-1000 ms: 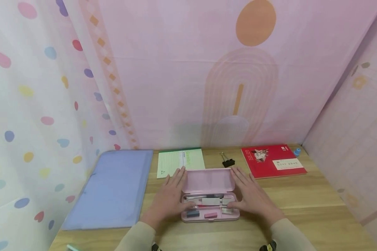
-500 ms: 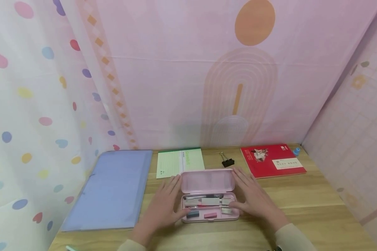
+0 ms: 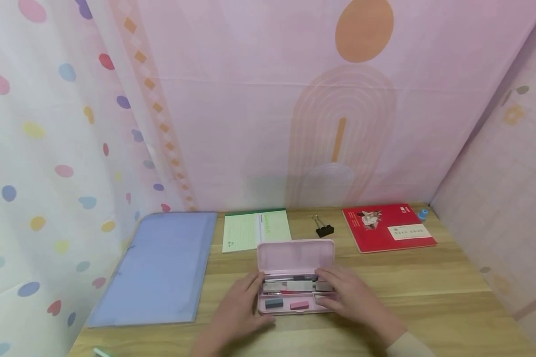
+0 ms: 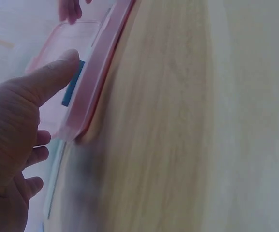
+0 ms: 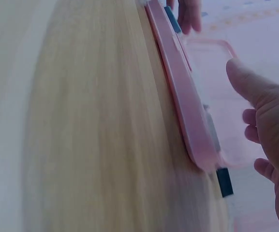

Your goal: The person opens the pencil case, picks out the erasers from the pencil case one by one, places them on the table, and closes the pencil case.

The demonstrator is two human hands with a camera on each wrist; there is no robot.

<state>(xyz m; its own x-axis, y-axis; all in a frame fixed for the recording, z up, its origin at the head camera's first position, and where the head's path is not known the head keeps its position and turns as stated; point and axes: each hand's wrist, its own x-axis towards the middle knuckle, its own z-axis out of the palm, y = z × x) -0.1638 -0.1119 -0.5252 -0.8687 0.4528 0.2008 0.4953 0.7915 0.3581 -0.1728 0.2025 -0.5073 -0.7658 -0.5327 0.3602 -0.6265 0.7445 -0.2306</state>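
Sitting open on the table: a pink pencil case point(image 3: 295, 277) lies near the front middle of the wooden table point(image 3: 429, 297), its lid point(image 3: 295, 257) tipped up at the back and its tray facing the person.
Tray contents: a blue eraser point(image 3: 274, 303) and a pink eraser point(image 3: 299, 305) lie in the front compartments; grey and silver pieces lie across the back row, too small to name.
Left hand: the left hand point(image 3: 241, 310) rests at the left end of the case, fingers relaxed and loosely spread; in the left wrist view the thumb point(image 4: 52, 77) lies straight against the pink rim point(image 4: 98, 67), the other fingers lightly curled below, gripping nothing.
Right hand: the right hand point(image 3: 353, 297) lies over the right end of the tray, fingers stretched out towards the silver pieces; the right wrist view shows the thumb point(image 5: 250, 84) just above the pink edge point(image 5: 183, 101); whether the fingertips pinch anything cannot be told.
Left of the case: a blue folder point(image 3: 161, 267) lies flat.
Behind the case: a green notepad point(image 3: 255, 230), a black binder clip point(image 3: 324, 229) and a red booklet point(image 3: 386, 227) lie in a row near the wall, with a small blue object point(image 3: 423, 214) at the far right corner.
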